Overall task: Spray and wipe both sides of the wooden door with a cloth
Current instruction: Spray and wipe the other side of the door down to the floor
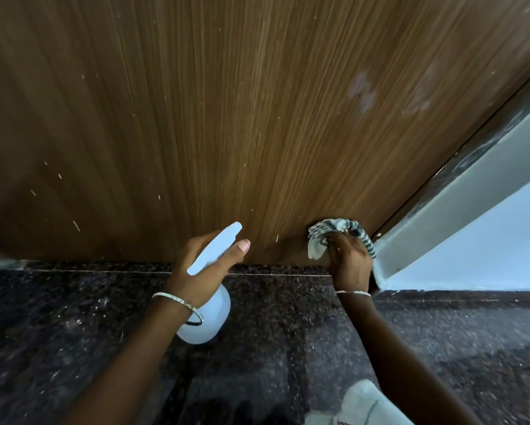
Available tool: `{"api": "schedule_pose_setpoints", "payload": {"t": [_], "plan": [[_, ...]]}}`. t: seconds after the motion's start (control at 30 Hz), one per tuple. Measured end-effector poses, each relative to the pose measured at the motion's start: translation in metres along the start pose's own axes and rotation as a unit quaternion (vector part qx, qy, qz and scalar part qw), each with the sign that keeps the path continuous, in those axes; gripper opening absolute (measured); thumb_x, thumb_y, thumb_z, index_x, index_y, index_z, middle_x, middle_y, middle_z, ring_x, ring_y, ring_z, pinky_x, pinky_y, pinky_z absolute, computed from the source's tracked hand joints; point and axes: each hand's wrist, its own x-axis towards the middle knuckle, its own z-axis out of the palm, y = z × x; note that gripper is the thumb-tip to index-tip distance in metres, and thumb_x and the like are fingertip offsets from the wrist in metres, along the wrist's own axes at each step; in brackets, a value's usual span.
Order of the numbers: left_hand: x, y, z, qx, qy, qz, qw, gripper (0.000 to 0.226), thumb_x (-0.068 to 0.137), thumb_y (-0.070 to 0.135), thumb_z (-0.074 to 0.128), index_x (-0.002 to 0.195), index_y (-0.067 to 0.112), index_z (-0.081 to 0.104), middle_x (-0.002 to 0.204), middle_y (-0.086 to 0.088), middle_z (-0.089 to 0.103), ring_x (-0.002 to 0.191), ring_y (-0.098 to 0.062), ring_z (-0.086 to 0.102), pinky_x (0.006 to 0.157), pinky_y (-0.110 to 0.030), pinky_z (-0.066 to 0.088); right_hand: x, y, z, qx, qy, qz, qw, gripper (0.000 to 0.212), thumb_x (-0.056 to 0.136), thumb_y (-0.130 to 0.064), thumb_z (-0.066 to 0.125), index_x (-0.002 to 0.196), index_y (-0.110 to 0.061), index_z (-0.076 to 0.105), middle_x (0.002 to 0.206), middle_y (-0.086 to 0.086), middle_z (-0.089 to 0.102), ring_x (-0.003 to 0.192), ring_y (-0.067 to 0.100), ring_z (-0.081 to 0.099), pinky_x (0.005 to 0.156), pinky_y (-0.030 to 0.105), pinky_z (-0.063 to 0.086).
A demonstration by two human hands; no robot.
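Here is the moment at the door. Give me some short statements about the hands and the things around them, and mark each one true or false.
1. The left hand grips a white spray bottle. True.
2. The right hand holds a cloth against the wooden door, near its bottom edge. True.
3. The cloth is at the door's lower left corner. False: it is at the lower right, close to the white frame.
4. The floor is light wood. False: the floor is dark speckled stone.
5. Both wrists are bare. False: each wears a thin bangle.
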Motion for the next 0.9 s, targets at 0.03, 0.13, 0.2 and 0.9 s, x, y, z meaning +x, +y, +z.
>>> {"api": "schedule_pose_setpoints", "payload": {"t": [0.03, 0.13, 0.2, 0.9], "plan": [[0.0, 0.0, 0.001, -0.001, -0.001, -0.005, 1.0, 0.032, 0.079, 0.046, 0.072, 0.092, 0.017, 0.075, 0.082, -0.014, 0.074, 0.083, -0.03, 0.072, 0.074, -0.049, 0.058, 0.002, 0.003, -0.001, -0.001, 0.005, 0.004, 1.0, 0.019, 0.085, -0.003, 0.077, 0.103, -0.008, 0.074, 0.099, 0.016, 0.074, 0.091, 0.038, 0.07, 0.075, 0.036, 0.046], [-0.002, -0.005, 0.001, 0.003, -0.003, -0.016, 1.0, 0.028, 0.078, 0.045, 0.072, 0.096, 0.024, 0.074, 0.083, -0.009, 0.075, 0.084, -0.026, 0.073, 0.07, -0.039, 0.061, 0.002, 0.002, 0.0, -0.026, -0.021, 0.012, 0.999, 0.038, 0.081, -0.007, 0.081, 0.117, -0.006, 0.066, 0.11, 0.019, 0.064, 0.101, 0.04, 0.061, 0.083, 0.041, 0.047], [-0.001, -0.007, 0.004, 0.007, -0.007, -0.02, 1.0, 0.03, 0.078, 0.046, 0.072, 0.094, 0.021, 0.074, 0.083, -0.008, 0.075, 0.083, -0.025, 0.073, 0.07, -0.039, 0.061, 0.0, 0.002, 0.005, -0.077, -0.035, 0.03, 0.996, 0.056, 0.078, -0.014, 0.081, 0.127, -0.009, 0.056, 0.121, 0.019, 0.054, 0.108, 0.04, 0.051, 0.088, 0.047, 0.049], [-0.032, -0.012, -0.045, 0.023, 0.04, -0.071, 0.996, 0.025, 0.074, 0.056, 0.071, 0.095, 0.044, 0.067, 0.089, 0.0, 0.077, 0.089, -0.021, 0.072, 0.075, -0.037, 0.061, 0.01, 0.013, 0.058, 0.469, -0.011, 0.711, 0.524, 0.005, 0.101, -0.021, 0.05, 0.106, -0.023, 0.052, 0.081, 0.006, 0.058, 0.072, 0.025, 0.058, 0.07, 0.047, 0.056]]}}
